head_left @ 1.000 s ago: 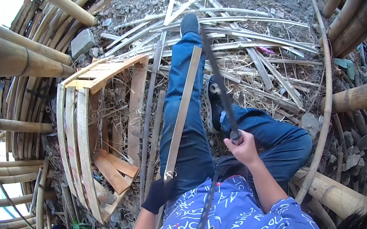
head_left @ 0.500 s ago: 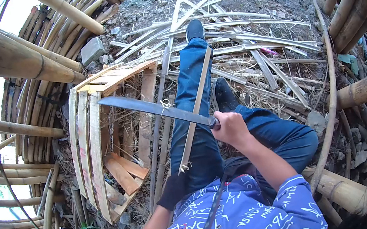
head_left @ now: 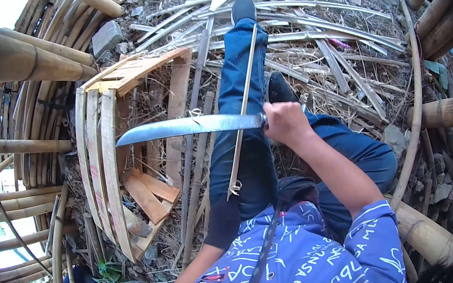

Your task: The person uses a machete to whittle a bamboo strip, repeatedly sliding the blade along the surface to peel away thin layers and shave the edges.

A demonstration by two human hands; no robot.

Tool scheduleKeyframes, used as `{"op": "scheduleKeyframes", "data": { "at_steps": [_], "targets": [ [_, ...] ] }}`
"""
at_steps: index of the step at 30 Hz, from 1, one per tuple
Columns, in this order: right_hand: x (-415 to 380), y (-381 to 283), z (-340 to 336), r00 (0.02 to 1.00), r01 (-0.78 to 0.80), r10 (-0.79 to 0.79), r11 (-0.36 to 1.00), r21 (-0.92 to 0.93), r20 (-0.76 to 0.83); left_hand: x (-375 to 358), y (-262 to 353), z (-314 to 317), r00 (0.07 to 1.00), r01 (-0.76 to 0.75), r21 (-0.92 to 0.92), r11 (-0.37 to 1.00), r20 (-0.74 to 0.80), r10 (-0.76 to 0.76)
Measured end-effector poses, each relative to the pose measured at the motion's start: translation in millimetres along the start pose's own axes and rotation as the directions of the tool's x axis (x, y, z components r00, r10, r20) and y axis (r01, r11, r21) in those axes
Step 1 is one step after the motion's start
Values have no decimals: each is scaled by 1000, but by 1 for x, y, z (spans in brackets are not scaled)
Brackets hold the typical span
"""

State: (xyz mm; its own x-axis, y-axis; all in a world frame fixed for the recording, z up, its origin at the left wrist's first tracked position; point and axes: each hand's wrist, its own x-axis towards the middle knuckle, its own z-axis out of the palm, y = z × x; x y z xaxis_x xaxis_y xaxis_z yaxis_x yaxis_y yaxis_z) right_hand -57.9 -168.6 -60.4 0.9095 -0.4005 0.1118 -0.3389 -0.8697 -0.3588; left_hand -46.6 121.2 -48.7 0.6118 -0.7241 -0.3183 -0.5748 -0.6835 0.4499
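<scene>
The person's right hand [head_left: 285, 121] is closing around the handle of a large knife [head_left: 190, 125], its fingers curling in a fist, while the blade is pointing left, its tip reaching near the slatted wooden crate [head_left: 113, 173]. A long, thin strip [head_left: 247, 81] is lying along the outstretched left leg [head_left: 233, 83], its long axis running near to far and its far end leaning slightly right. The blade is crossing above the strip almost squarely, around the middle of its length; whether the two are touching, one cannot tell. The left hand [head_left: 222, 216], wearing a dark glove, is resting just beside the strip's near end, where a pale curl [head_left: 235, 188] is hanging, and is the nearer hand to that end; its fingers are blending into the dark trousers, so whether they are pinching or spreading is unclear. The right hand is staying right of the strip, beside its middle
</scene>
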Motion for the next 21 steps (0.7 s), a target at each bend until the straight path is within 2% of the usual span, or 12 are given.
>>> {"op": "scheduleKeyframes", "data": {
  "at_steps": [2,4,9,11,14,18,20,21],
  "targets": [
    [6,7,-1,1000,5,-4,999,-31,11,3,3,1,1000,12,23,1000,27,-13],
    [10,11,4,999,2,-1,1000,-31,46,1,-1,6,996,79,-168,983,-31,-86],
    [28,28,9,999,-17,14,997,-69,-44,0,-4,6,996,73,-164,984,-33,-79],
    [36,38,11,997,-47,43,997,-56,-69,0,-4,2,997,-73,-6,997,17,73],
    [49,43,6,997,-59,55,993,-105,-45,2,-1,-1,999,-54,-97,994,-4,54],
    [57,45,3,999,0,-4,996,-91,-46,2,0,-2,1000,-24,-79,997,4,24],
    [60,46,6,998,22,-27,996,-86,-55,6,10,-11,964,264,-273,925,97,-247],
    [61,48,6,996,38,-45,995,-90,-75,6,9,-11,962,270,-270,924,102,-252]
  ]
}}
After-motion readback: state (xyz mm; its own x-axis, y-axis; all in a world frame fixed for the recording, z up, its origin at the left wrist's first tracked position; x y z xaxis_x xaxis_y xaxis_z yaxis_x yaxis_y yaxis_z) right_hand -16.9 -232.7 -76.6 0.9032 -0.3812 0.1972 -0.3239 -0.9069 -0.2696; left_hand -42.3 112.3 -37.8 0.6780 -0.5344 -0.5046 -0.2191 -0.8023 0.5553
